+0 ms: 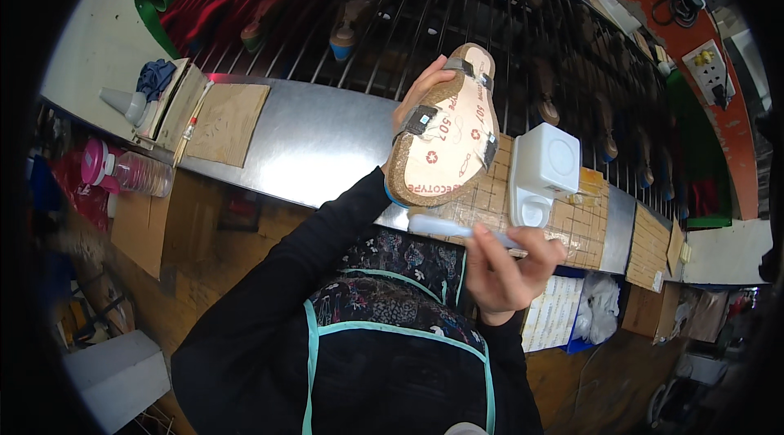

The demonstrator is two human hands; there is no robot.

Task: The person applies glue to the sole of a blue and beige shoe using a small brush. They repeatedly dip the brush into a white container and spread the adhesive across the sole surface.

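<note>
My left hand [418, 96] is wrapped round the far left side of an upturned sandal [447, 137] on a last, with most of its fingers hidden behind it. The sandal's pale underside bears red print, brown cork rims it, and dark strap ends are folded over onto it. Below and to the right of the sandal, my right hand [513, 273] pinches a slim white tool [441, 227], like a brush, pointing left. It is slightly blurred, and its working end cannot be made out. A white plastic pot with a small round cup [549, 164] stands just beyond my right hand.
The pot rests on taped brown cardboard [588, 235] on a metal bench edge [286, 137]. Beyond is a rack of metal bars [376, 51] with several shoes. At left lie a cardboard piece [224, 120], a stick [192, 120] and a clear bottle [143, 174].
</note>
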